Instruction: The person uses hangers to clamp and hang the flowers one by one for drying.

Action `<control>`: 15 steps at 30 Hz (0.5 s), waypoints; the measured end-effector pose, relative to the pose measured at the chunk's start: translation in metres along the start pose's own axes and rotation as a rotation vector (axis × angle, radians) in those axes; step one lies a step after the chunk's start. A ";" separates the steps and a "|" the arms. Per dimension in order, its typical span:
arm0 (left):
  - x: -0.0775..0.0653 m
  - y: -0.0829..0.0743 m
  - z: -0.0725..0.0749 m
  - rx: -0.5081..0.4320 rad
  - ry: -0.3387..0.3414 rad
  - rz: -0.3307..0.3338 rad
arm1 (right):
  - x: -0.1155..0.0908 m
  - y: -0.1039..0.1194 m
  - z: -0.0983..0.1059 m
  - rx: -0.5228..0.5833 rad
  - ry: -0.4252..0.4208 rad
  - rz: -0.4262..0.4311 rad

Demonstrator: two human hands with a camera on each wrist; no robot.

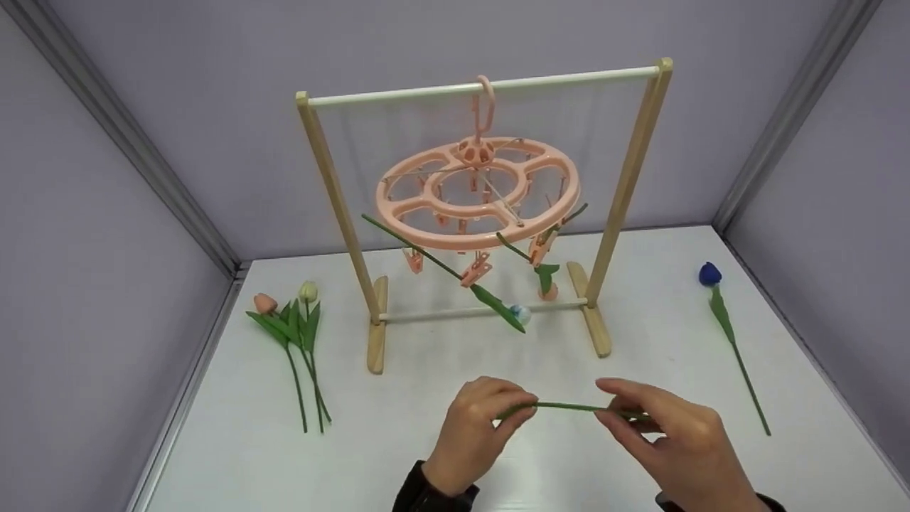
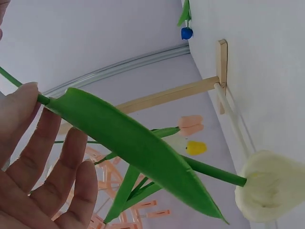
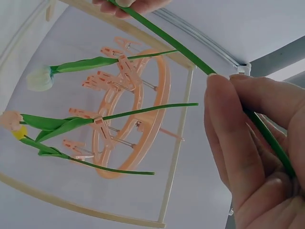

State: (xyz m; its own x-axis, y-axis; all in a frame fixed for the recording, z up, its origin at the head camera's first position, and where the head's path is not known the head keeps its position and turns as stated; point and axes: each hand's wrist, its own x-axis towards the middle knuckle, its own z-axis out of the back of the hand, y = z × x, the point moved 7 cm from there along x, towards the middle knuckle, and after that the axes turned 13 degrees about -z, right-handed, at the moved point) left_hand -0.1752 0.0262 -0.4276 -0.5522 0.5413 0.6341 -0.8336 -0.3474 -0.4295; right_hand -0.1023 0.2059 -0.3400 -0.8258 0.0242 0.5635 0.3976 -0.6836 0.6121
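Note:
Between my two hands runs the green stem of a white artificial tulip (image 1: 569, 406), held roughly level over the table. My left hand (image 1: 475, 427) pinches it between thumb and fingertips, near the long green leaf (image 2: 128, 133). The white bloom (image 2: 271, 188) shows in the left wrist view. Farther along the stem, my right hand (image 1: 682, 437) grips it with thumb and fingers, the stem's end passing along the palm in the right wrist view. Beyond the hands hangs a pink round clip hanger (image 1: 455, 242), with several tulips in its clips, among them a pink tulip (image 3: 57, 125) and a pale tulip (image 3: 40, 78).
A wooden stand (image 1: 629, 178) with a white rail carries the hanger. Tulips with pink (image 1: 265, 304) and pale yellow (image 1: 308, 291) blooms lie at the table's left. A blue tulip (image 1: 709, 274) lies at the right. Grey walls (image 1: 142, 213) enclose the white table (image 1: 234, 462).

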 end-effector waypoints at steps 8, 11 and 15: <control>0.004 0.004 0.009 -0.054 -0.022 0.090 | 0.006 -0.020 -0.008 0.246 0.017 -0.233; 0.003 0.005 0.011 -0.081 -0.047 0.121 | 0.007 -0.023 -0.021 0.253 0.028 -0.254; 0.004 0.002 0.013 -0.100 -0.097 0.121 | 0.008 -0.015 -0.043 0.239 0.051 -0.188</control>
State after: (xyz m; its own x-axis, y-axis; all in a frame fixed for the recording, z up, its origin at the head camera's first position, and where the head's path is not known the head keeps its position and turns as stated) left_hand -0.1788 0.0178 -0.4177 -0.6511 0.4219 0.6309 -0.7583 -0.3253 -0.5650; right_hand -0.1323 0.1850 -0.3688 -0.9103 0.0930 0.4034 0.3140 -0.4800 0.8192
